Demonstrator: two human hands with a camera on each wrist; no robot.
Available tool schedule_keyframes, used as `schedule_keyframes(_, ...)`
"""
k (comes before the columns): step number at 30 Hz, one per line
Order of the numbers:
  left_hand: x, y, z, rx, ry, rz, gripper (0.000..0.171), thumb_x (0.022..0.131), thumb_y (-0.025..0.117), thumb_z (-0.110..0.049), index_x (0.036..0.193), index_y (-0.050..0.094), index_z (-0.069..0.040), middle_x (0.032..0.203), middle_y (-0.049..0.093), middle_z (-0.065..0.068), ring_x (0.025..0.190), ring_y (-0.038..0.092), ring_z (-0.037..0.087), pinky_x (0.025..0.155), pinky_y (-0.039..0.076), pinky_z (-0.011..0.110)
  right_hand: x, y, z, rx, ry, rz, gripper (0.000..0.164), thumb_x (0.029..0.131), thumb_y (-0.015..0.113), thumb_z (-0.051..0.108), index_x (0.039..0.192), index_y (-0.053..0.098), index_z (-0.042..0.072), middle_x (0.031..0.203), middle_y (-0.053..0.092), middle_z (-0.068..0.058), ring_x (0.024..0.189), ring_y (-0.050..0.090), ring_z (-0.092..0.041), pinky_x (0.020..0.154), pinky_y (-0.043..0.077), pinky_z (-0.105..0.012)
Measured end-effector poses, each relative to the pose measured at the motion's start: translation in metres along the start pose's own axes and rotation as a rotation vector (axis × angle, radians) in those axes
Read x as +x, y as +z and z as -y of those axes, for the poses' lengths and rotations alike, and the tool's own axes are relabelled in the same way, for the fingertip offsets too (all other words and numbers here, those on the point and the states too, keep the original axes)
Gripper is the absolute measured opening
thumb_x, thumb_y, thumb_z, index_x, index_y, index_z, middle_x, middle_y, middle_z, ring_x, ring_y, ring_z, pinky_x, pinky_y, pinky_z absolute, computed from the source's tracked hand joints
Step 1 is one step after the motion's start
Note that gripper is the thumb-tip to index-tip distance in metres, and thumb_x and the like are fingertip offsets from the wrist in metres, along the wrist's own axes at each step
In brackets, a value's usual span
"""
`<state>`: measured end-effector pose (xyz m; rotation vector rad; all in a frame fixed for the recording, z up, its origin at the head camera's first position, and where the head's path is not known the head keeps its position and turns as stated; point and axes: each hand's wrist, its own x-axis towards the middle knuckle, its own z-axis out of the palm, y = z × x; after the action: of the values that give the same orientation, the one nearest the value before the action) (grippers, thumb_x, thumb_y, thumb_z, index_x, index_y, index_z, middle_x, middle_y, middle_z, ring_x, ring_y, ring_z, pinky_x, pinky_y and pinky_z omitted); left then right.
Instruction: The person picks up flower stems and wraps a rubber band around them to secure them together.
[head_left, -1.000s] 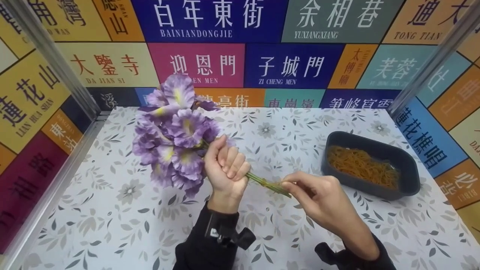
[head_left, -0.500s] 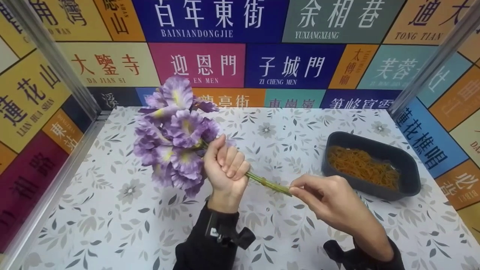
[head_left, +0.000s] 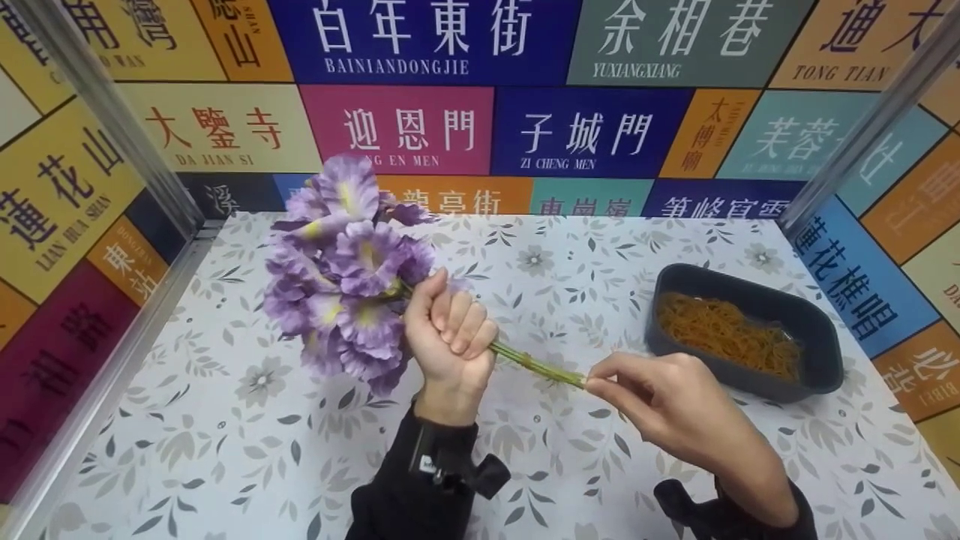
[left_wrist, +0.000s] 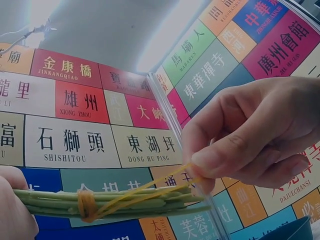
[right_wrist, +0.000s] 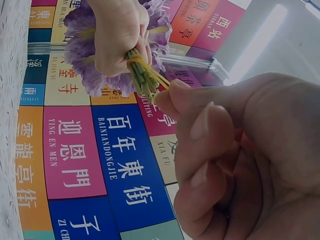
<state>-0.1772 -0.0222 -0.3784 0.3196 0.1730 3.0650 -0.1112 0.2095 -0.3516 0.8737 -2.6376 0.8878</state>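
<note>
My left hand (head_left: 452, 349) grips a bunch of purple artificial flowers (head_left: 341, 281) by the stems, the blooms leaning to the left. Green stem ends (left_wrist: 60, 200) stick out of the fist toward the right. Around them a yellowish rubber band (left_wrist: 87, 206) is wound, and a loop of it is stretched along the stems. Thumb and forefinger of my right hand (head_left: 675, 401) pinch the far end of that loop, close to the stem tips. In the right wrist view the band runs taut from the stems to these fingertips.
A dark grey plastic container (head_left: 821, 367) stands at the right of the table, holding many yellowish rubber bands (head_left: 724, 330). The table has a floral-patterned cover (head_left: 262, 450). Panels with large printed characters (head_left: 397, 127) enclose the back and sides.
My right hand has moved slightly right and down, drawing the rubber band loop out to the stem ends. The left hand and the flowers have hardly moved.
</note>
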Motion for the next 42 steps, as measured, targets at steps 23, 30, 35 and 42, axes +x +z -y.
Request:
schedule_keyframes(23, 0.000, 0.001, -0.001, -0.066, -0.006, 0.028, 0.059, 0.104, 0.026, -0.022, 0.046, 0.038, -0.018, 0.041, 0.021, -0.009, 0.036, 0.010, 0.004, 0.032, 0.010, 0.017, 0.004, -0.001, -0.013, 0.005, -0.007, 0.029, 0.014, 0.098, 0.065, 0.020, 0.100, 0.073, 0.030, 0.068, 0.062, 0.021, 0.042, 0.042, 0.013, 0.050, 0.042, -0.012)
schedule_keyframes(30, 0.001, 0.002, -0.003, -0.078, -0.035, 0.009, 0.060, 0.104, 0.027, -0.022, 0.046, 0.039, -0.018, 0.038, 0.028, -0.009, 0.037, 0.011, 0.004, 0.032, 0.011, 0.017, 0.006, 0.001, -0.015, 0.061, 0.003, 0.052, 0.014, 0.100, 0.062, 0.019, 0.102, 0.073, 0.028, 0.072, 0.066, 0.016, 0.041, 0.045, 0.012, 0.046, 0.043, -0.012)
schedule_keyframes(35, 0.001, 0.001, -0.006, -0.080, -0.052, -0.018, 0.060, 0.104, 0.028, -0.022, 0.045, 0.039, -0.018, 0.037, 0.034, -0.008, 0.036, 0.011, 0.004, 0.032, 0.013, 0.017, 0.007, 0.003, -0.016, 0.070, -0.040, 0.067, 0.016, 0.100, 0.062, 0.016, 0.105, 0.073, 0.027, 0.074, 0.065, 0.015, 0.043, 0.044, 0.012, 0.045, 0.042, -0.011)
schedule_keyframes(42, 0.000, 0.001, -0.005, -0.104, -0.104, -0.008, 0.060, 0.104, 0.028, -0.023, 0.045, 0.039, -0.017, 0.038, 0.034, -0.008, 0.036, 0.011, 0.004, 0.032, 0.012, 0.016, 0.006, 0.001, -0.025, 0.161, -0.166, 0.099, 0.024, 0.097, 0.063, 0.003, 0.111, 0.073, 0.019, 0.080, 0.071, 0.009, 0.046, 0.045, 0.011, 0.046, 0.042, -0.009)
